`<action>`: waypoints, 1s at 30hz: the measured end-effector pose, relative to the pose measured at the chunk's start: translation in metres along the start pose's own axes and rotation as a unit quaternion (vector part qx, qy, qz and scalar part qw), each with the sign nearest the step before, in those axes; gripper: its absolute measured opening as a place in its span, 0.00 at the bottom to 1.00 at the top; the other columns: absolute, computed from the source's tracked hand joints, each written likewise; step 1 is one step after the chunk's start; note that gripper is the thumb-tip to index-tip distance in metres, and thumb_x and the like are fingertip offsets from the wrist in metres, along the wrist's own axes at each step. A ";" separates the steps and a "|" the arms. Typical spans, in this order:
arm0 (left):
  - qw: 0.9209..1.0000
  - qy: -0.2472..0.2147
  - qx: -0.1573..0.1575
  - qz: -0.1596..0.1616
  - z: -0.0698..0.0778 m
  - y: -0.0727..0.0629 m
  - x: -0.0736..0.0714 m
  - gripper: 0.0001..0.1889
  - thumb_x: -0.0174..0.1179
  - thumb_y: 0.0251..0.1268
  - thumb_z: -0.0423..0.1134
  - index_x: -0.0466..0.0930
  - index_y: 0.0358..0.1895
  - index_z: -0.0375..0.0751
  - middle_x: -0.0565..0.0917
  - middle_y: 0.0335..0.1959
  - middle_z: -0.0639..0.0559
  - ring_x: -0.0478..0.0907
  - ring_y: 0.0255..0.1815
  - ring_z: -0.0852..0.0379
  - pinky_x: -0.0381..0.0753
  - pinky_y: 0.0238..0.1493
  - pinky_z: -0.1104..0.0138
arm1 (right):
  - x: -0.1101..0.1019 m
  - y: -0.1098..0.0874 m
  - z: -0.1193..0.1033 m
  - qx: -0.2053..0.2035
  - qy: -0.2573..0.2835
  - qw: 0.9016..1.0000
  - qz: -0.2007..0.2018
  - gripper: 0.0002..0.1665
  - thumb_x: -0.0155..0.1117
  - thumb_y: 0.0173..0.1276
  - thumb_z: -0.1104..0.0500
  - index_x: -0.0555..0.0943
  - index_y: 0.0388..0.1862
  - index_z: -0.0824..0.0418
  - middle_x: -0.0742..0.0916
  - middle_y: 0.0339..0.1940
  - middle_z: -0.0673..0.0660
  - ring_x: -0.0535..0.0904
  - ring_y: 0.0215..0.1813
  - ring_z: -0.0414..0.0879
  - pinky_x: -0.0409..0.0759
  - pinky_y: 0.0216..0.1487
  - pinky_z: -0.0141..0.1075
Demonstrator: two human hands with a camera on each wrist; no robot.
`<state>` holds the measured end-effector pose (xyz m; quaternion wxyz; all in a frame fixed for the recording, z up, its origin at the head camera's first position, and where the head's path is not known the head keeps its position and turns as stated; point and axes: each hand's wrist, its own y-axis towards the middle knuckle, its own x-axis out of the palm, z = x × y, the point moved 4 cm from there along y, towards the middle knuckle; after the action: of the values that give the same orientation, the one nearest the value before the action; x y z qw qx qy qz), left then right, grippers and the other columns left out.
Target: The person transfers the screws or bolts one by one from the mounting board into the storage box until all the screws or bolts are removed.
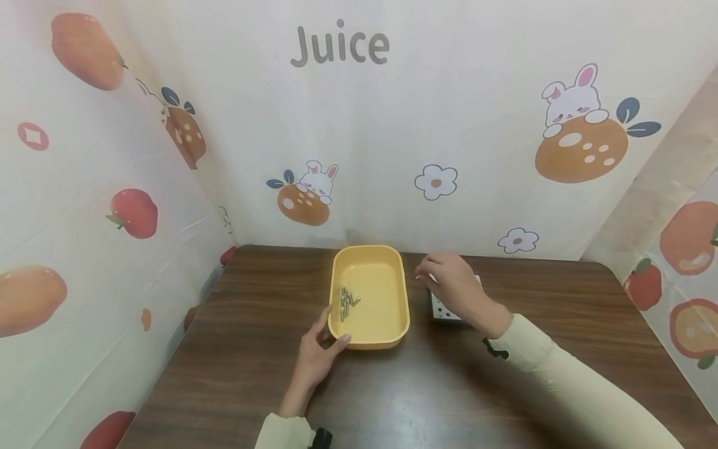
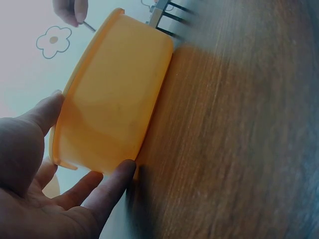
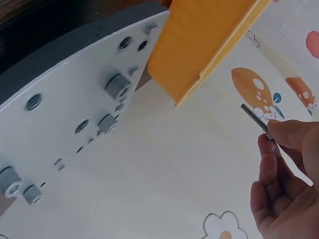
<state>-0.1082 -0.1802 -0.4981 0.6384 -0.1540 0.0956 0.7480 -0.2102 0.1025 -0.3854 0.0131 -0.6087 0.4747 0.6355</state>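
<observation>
In the head view a yellow plastic tray [image 1: 370, 342] stands on the table, with several small metal screws [image 1: 344, 304] lying at its left side. My left hand [image 1: 316, 355] holds the tray's near left corner, thumb at the near rim and fingers along the outer wall. My right hand [image 1: 451, 282] is raised right of the tray, above a plate with holes [image 1: 443, 313]. Thumb and fingertip pinch a thin metal screw [image 3: 256, 120], clear of tray and plate. Several cylindrical screw heads [image 3: 117, 85] stick out of the plate's pale face; my right arm hides part of it.
The dark wood table [image 1: 252, 299] carries the tray and plate near its back edge. A printed curtain [image 1: 381, 125] hangs behind and on both sides. Black prongs [image 2: 174, 18] show beside the plate in the left wrist view.
</observation>
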 end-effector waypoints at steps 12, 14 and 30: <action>1.000 0.004 0.003 0.000 0.003 0.002 0.001 0.42 0.76 0.64 0.41 0.69 0.81 0.47 0.73 0.76 0.34 0.84 0.58 0.42 0.77 0.63 0.47 | 0.011 0.014 -0.012 -0.039 0.020 0.999 0.002 0.10 0.80 0.59 0.71 0.89 0.35 0.59 0.88 0.33 0.52 0.84 0.38 0.50 0.82 0.43 0.46; 1.000 0.002 0.003 0.000 0.003 0.003 0.001 0.42 0.76 0.64 0.41 0.69 0.81 0.47 0.73 0.76 0.34 0.84 0.58 0.42 0.77 0.63 0.47 | 0.015 0.017 -0.015 -0.043 0.015 0.999 -0.002 0.10 0.80 0.58 0.72 0.90 0.35 0.60 0.89 0.34 0.53 0.84 0.38 0.50 0.82 0.43 0.46; 1.000 0.000 -0.002 0.001 0.000 0.000 0.000 0.42 0.77 0.63 0.42 0.69 0.81 0.49 0.74 0.76 0.35 0.83 0.58 0.43 0.72 0.67 0.44 | 0.041 0.037 -0.044 -0.070 -0.015 0.996 -0.054 0.08 0.74 0.64 0.70 0.90 0.35 0.57 0.89 0.34 0.52 0.83 0.40 0.48 0.79 0.42 0.41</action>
<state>-0.1085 -0.1797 -0.4979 0.6375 -0.1550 0.0941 0.7488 -0.2096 0.0321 -0.3876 0.0117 -0.6234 0.3950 0.6747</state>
